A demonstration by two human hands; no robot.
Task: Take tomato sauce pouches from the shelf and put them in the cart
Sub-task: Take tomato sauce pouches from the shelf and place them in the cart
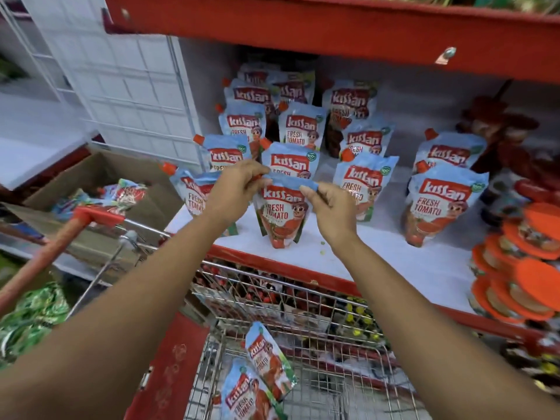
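Observation:
Several blue-and-red tomato sauce pouches stand in rows on the white shelf. One front pouch stands near the shelf edge. My left hand pinches its top left corner and my right hand pinches its top right corner. Below the shelf sits the wire cart, with two pouches lying in it: one tilted upright, another lower at the front.
A red shelf beam hangs above the pouches. Orange-lidded packs are stacked at the shelf's right end. A cardboard box with packets stands left, behind the cart's red handle. Bottles fill the lower shelf behind the cart.

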